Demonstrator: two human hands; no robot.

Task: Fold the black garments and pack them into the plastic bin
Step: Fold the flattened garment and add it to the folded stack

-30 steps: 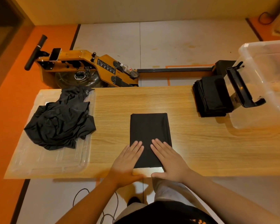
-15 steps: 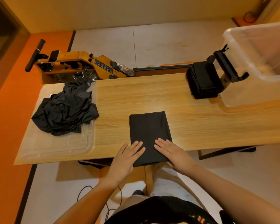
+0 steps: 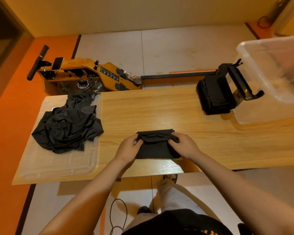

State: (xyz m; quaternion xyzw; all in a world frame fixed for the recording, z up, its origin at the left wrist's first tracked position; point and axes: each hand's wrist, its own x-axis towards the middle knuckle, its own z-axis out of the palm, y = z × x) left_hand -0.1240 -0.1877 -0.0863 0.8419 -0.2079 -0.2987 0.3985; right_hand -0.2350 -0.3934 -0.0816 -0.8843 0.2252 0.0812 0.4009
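Wooden table seen from above, with a rowing machine on the floor behind it. At the near middle, the left hand and right hand, flat on a long folded black garment a moment ago, now each pinch one end, doubling it into a shorter packet. This looks like the last fold before it joins the folded stack touching the clear plastic bin at right; a crumpled heap waits at left.

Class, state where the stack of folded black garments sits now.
Head view: the folded stack lies on the table's far right, just left of the clear plastic bin, opposite the unfolded pile at the left end.
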